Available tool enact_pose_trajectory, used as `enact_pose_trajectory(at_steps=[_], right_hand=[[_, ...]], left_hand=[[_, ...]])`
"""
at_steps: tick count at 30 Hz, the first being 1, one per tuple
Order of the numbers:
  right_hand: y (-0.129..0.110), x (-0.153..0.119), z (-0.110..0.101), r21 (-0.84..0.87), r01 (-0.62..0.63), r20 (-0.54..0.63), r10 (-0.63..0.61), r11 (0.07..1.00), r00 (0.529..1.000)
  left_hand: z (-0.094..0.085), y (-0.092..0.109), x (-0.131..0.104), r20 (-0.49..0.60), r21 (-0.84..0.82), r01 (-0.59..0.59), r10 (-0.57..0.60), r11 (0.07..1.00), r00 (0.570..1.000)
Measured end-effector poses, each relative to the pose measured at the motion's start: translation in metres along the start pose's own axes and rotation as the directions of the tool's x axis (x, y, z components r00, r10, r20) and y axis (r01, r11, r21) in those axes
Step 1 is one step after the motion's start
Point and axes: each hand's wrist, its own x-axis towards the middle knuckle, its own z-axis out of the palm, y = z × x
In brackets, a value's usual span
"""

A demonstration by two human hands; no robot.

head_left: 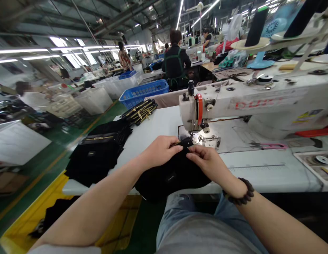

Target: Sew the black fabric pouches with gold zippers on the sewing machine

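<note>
A black fabric piece [173,178] with a small label hangs over the front edge of the white table, its upper edge close to the needle area of the sewing machine [192,111]. My left hand [162,150] pinches that upper edge from the left, thumb and fingers pressed together on the cloth. Just right of it, my right hand [206,160] grips the same edge between thumb and fingertips. Under the presser foot, the metal plate [210,137] shows partly. The cloth near the needle is partly hidden by my fingers.
Stacked black pieces [96,151] and a bundle of zippers [139,111] lie left on the table. Pink-handled scissors [272,146] lie at right, near a parts tray [313,165]. A yellow crate [119,225] stands below left; a blue basket [144,93] stands beyond.
</note>
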Motion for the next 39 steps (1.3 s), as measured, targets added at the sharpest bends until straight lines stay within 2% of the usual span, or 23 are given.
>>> enact_pose_trajectory(at_steps=[4,10,14,19,21,22,23,26,28,29,31,33,39], right_hand=[[0.002,0.001,0.000,0.103,-0.050,0.082,0.042,0.993,0.996],[0.009,0.003,0.003,0.151,-0.012,0.045,0.006,0.988,0.999],[0.023,0.002,0.003,-0.012,0.086,-0.035,-0.086,0.996,0.996],[0.038,0.007,-0.012,-0.202,0.252,0.151,-0.224,0.946,0.963],[0.041,0.012,-0.024,-0.333,0.362,0.289,-0.272,0.870,0.918],[0.041,0.015,-0.029,-0.415,0.444,0.383,-0.290,0.794,0.877],[0.041,0.019,-0.035,-0.491,0.536,0.480,-0.300,0.686,0.824],[0.038,0.028,-0.048,-0.594,0.764,0.698,-0.309,0.252,0.645],[0.038,0.031,-0.052,-0.592,0.805,0.755,-0.334,0.021,0.564],[0.039,0.032,-0.054,-0.586,0.809,0.769,-0.350,-0.050,0.535],[0.041,0.032,-0.056,-0.560,0.821,0.796,-0.345,-0.111,0.497],[0.045,0.032,-0.058,-0.536,0.838,0.822,-0.291,-0.103,0.490],[0.050,0.041,-0.051,-0.571,0.819,0.803,-0.171,0.059,0.571]], left_hand=[[0.001,-0.001,0.001,0.003,0.018,-0.022,0.022,1.000,1.000],[0.004,0.003,0.002,-0.080,0.226,-0.032,0.051,0.974,0.995],[0.001,-0.002,0.006,-0.045,0.271,-0.013,0.027,0.962,0.999],[0.001,-0.031,0.020,-0.033,0.279,0.047,-0.039,0.959,0.999],[0.006,-0.045,0.028,-0.006,0.210,0.071,-0.071,0.975,0.997],[0.010,-0.052,0.032,0.021,0.168,0.074,-0.079,0.983,0.997],[0.014,-0.057,0.036,0.051,0.139,0.073,-0.081,0.988,0.995],[0.028,-0.067,0.048,0.106,0.135,0.054,-0.069,0.989,0.992],[0.038,-0.068,0.056,0.116,0.156,0.048,-0.067,0.987,0.991],[0.043,-0.068,0.060,0.117,0.163,0.050,-0.069,0.985,0.991],[0.051,-0.066,0.066,0.119,0.175,0.055,-0.077,0.983,0.990],[0.059,-0.066,0.068,0.115,0.201,0.074,-0.098,0.977,0.988],[0.065,-0.074,0.064,0.053,0.295,0.207,-0.232,0.933,0.971]])
